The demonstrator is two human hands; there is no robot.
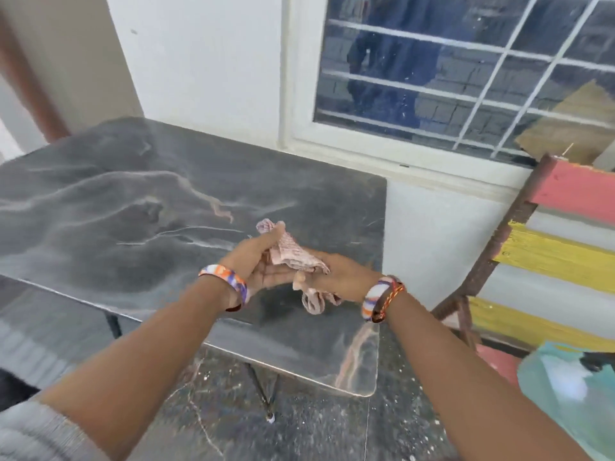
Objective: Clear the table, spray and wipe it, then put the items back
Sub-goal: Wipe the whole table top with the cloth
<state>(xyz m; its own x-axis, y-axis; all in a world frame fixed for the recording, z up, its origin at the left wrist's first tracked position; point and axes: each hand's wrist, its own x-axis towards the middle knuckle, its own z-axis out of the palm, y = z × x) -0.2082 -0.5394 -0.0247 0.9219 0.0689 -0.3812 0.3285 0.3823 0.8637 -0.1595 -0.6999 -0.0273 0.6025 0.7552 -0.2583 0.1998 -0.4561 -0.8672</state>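
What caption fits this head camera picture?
Both hands, left and right, hold a pink cloth above the dark table.

Dark grey marble-patterned rectangular table (139, 207) on thin black legs before me, standing on speckled dark floor (316, 427)

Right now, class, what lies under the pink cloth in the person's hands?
Under the pink cloth lie the left hand and right hand, both gripping it above the dark marble table. The cloth covers some fingers and the tabletop directly beneath.
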